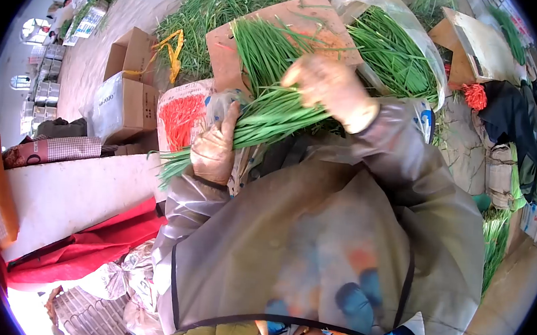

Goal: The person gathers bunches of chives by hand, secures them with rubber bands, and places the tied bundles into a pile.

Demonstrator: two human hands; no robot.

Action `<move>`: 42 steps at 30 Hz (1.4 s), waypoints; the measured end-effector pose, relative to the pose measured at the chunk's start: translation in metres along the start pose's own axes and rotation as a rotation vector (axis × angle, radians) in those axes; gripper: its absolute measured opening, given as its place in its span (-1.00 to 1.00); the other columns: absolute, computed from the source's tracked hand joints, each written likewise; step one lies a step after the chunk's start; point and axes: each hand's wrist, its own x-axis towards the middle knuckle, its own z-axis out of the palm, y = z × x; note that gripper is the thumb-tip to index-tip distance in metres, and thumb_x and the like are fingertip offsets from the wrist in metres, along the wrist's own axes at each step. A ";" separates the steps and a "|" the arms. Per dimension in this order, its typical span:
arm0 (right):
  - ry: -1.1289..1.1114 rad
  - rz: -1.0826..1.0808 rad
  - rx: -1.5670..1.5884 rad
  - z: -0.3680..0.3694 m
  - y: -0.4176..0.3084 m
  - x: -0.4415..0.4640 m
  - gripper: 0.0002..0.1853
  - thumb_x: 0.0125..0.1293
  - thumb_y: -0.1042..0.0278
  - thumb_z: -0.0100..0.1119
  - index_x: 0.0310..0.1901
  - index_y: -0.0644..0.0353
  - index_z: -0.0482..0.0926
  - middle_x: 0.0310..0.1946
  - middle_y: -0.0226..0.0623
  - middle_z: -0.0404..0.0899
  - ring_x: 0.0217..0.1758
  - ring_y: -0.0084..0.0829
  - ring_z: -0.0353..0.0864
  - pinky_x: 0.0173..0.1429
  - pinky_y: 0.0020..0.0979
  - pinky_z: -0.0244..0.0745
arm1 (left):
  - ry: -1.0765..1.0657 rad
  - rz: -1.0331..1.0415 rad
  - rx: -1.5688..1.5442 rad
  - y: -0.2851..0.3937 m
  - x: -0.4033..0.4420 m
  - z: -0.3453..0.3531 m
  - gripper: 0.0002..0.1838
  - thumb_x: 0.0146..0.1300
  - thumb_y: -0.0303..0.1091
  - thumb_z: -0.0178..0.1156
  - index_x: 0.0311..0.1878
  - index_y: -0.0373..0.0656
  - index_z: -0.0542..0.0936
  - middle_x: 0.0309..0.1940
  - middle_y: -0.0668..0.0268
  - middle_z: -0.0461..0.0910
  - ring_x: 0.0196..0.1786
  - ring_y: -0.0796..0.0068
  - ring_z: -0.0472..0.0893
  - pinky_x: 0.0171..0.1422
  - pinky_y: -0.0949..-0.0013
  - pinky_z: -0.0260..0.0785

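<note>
Pretty bright overall, heavy fisheye with black edges, lower-left corner blown out, bare right hand (336, 90) all motion-smeared.

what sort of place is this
Probably a shed or yard where leafy greens are handled: a bunch of green stalks lies in the left hand, a loose heap of greens lies on the floor, and red strings sit nearby.

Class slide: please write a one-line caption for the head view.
The left hand holds a bundle of green stalks, the blurred right hand close by.
</note>
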 end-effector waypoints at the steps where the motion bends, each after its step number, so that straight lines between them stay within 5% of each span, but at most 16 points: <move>1: 0.036 -0.090 -0.019 -0.017 -0.012 -0.002 -0.83 0.34 0.35 -0.04 -0.29 0.19 0.55 -0.43 -0.33 0.53 -0.62 -0.69 0.28 -0.59 -0.62 0.18 | 0.008 -0.023 -0.064 -0.008 -0.005 0.000 -0.32 0.03 -0.56 0.12 0.29 0.12 0.34 -0.41 0.25 0.54 -0.43 0.23 0.56 -0.38 0.19 0.44; 3: 0.090 -0.131 -0.222 -0.045 -0.035 -0.021 -0.74 0.37 0.20 0.00 -0.28 0.22 0.55 -0.69 -0.56 0.27 -0.73 -0.74 0.16 -0.62 -0.67 0.02 | 0.060 -0.035 -0.169 -0.018 -0.015 -0.008 -0.24 -0.06 -0.60 0.20 0.30 0.12 0.34 -0.43 0.27 0.52 -0.42 0.23 0.56 -0.38 0.18 0.41; 5: 0.186 0.063 -0.371 -0.081 -0.032 -0.033 -0.68 0.34 0.04 0.07 -0.21 0.17 0.55 -0.54 -0.52 0.47 -0.62 -0.76 0.26 -0.56 -0.69 0.14 | 0.098 -0.027 -0.173 -0.026 -0.019 -0.013 -0.24 -0.07 -0.60 0.19 0.29 0.12 0.36 -0.43 0.27 0.52 -0.42 0.24 0.56 -0.37 0.20 0.41; 6: 0.160 -0.005 -0.826 -0.085 -0.028 -0.032 -0.66 0.27 0.08 0.16 -0.13 0.21 0.54 -0.32 -0.35 0.58 -0.45 -0.55 0.48 -0.40 -0.55 0.37 | 0.098 -0.018 -0.170 -0.028 -0.020 -0.015 -0.24 -0.08 -0.60 0.19 0.28 0.13 0.36 -0.43 0.27 0.52 -0.41 0.25 0.56 -0.37 0.20 0.41; 8: 0.117 -0.030 -1.869 -0.089 -0.032 -0.044 -0.62 0.22 0.12 0.19 -0.05 0.21 0.53 -0.17 -0.17 0.56 -0.22 -0.25 0.56 -0.15 -0.36 0.46 | 0.076 0.017 -0.151 -0.029 -0.018 -0.016 -0.25 -0.08 -0.60 0.18 0.28 0.14 0.37 -0.43 0.27 0.52 -0.42 0.25 0.56 -0.38 0.19 0.41; 10: 0.066 -0.297 -1.343 -0.060 -0.040 -0.027 -0.52 0.13 -0.01 0.23 -0.02 0.17 0.54 -0.13 -0.13 0.54 -0.04 -0.12 0.53 0.01 -0.24 0.43 | 0.061 0.060 -0.134 -0.026 -0.011 -0.013 -0.25 -0.09 -0.61 0.17 0.27 0.15 0.38 -0.43 0.27 0.52 -0.42 0.25 0.56 -0.39 0.19 0.41; 11: 0.031 -0.150 -1.285 -0.034 -0.046 -0.023 -0.48 0.11 -0.07 0.24 -0.02 0.17 0.54 -0.09 -0.13 0.54 -0.01 -0.12 0.53 0.06 -0.22 0.41 | 0.102 0.117 -0.074 -0.023 -0.007 -0.010 -0.26 -0.07 -0.56 0.16 0.28 0.13 0.37 -0.42 0.30 0.51 -0.41 0.29 0.56 -0.37 0.21 0.42; 16: -0.279 -0.122 -1.702 -0.001 0.010 0.006 -0.68 0.18 0.05 0.13 -0.21 0.13 0.52 -0.45 -0.26 0.55 -0.35 -0.19 0.59 -0.22 -0.19 0.47 | 0.197 0.238 -0.035 -0.012 -0.002 -0.013 -0.26 -0.08 -0.50 0.15 0.29 0.12 0.37 -0.40 0.35 0.48 -0.45 0.37 0.51 -0.31 0.25 0.44; 18: -0.159 -0.427 -2.057 -0.006 0.022 0.000 -0.81 0.18 0.17 0.10 -0.38 0.07 0.42 -0.56 -0.34 0.46 -0.44 -0.32 0.56 -0.34 -0.29 0.44 | 0.103 0.213 -0.018 -0.013 -0.008 -0.022 -0.26 -0.10 -0.50 0.16 0.29 0.12 0.37 -0.40 0.35 0.48 -0.47 0.39 0.50 -0.33 0.26 0.43; 28: -0.118 -0.825 -1.964 -0.070 0.065 -0.011 -0.91 0.17 0.30 0.04 -0.39 0.05 0.36 -0.63 -0.41 0.38 -0.52 -0.40 0.51 -0.40 -0.36 0.38 | 0.034 0.256 -0.095 -0.012 -0.027 -0.023 -0.23 -0.18 -0.62 0.19 0.22 0.18 0.45 -0.35 0.32 0.56 -0.46 0.33 0.56 -0.46 0.30 0.43; 30: -0.180 -0.520 -2.221 -0.099 0.074 -0.007 -0.89 0.14 0.39 0.03 -0.27 0.09 0.44 -0.58 -0.42 0.42 -0.48 -0.36 0.51 -0.38 -0.36 0.40 | 0.050 0.234 -0.126 -0.017 -0.030 -0.027 -0.22 -0.18 -0.61 0.20 0.23 0.21 0.44 -0.36 0.30 0.56 -0.46 0.31 0.57 -0.46 0.29 0.44; 32: -0.073 -0.411 -1.993 -0.150 0.087 -0.008 -0.90 0.16 0.45 -0.01 -0.29 0.14 0.49 -0.46 -0.32 0.54 -0.37 -0.25 0.59 -0.28 -0.32 0.47 | -0.074 0.105 -0.125 -0.030 -0.038 -0.032 -0.24 -0.07 -0.51 0.14 0.30 0.27 0.35 -0.40 0.34 0.52 -0.46 0.33 0.55 -0.38 0.24 0.43; 34: -0.137 0.359 -2.150 -0.169 0.087 -0.007 -0.86 0.20 0.44 -0.04 -0.31 0.18 0.55 -0.33 -0.18 0.60 -0.19 -0.20 0.62 -0.12 -0.31 0.50 | 0.013 0.051 -0.037 -0.038 -0.047 -0.030 -0.24 -0.08 -0.55 0.15 0.28 0.26 0.37 -0.36 0.34 0.55 -0.43 0.33 0.57 -0.35 0.24 0.45; 36: -0.063 0.367 -2.109 -0.157 0.080 -0.016 -0.82 0.23 0.34 0.04 -0.25 0.19 0.60 -0.25 -0.10 0.60 -0.10 -0.22 0.59 -0.04 -0.33 0.48 | 0.055 0.024 -0.041 -0.043 -0.052 -0.027 -0.24 -0.08 -0.57 0.15 0.27 0.26 0.39 -0.34 0.33 0.55 -0.43 0.33 0.57 -0.34 0.23 0.45; 38: -0.086 0.082 -1.276 -0.099 0.040 -0.005 -0.76 0.26 0.26 0.09 -0.16 0.23 0.60 -0.27 -0.12 0.62 -0.14 -0.30 0.61 -0.01 -0.35 0.48 | 0.086 0.041 -0.056 -0.042 -0.047 -0.026 -0.24 -0.09 -0.57 0.16 0.27 0.26 0.39 -0.33 0.33 0.56 -0.45 0.32 0.57 -0.35 0.23 0.45; 42: -0.206 0.444 -0.412 -0.044 0.043 -0.004 -0.76 0.30 0.18 0.13 -0.25 0.20 0.59 -0.37 -0.39 0.59 -0.35 -0.55 0.55 -0.21 -0.47 0.48 | 0.035 0.090 -0.030 -0.031 -0.037 -0.030 -0.25 -0.11 -0.58 0.17 0.25 0.24 0.41 -0.31 0.32 0.57 -0.46 0.31 0.57 -0.39 0.25 0.45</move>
